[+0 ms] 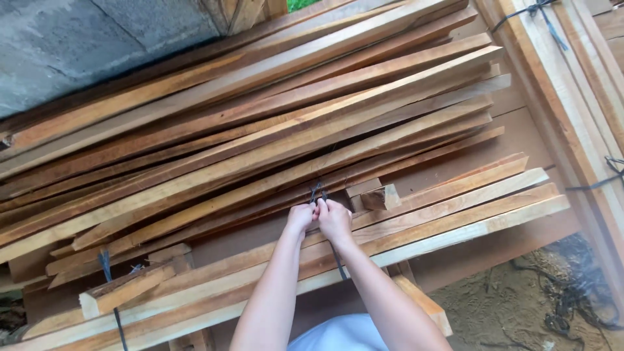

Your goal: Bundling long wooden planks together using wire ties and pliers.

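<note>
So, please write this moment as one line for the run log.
left hand: shut on dark cord | right hand: shut on dark cord | cord: around wooden slats | place: stack on boards

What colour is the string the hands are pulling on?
The string is dark, black or near black, pinched by both hands against the pale brown wood; the head view shows it.

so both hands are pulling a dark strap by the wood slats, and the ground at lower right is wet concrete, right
Not quite. The head view shows both the left hand and the right hand on the dark strap among the slats, but the ground at lower right is sandy dirt, not wet concrete.
</note>
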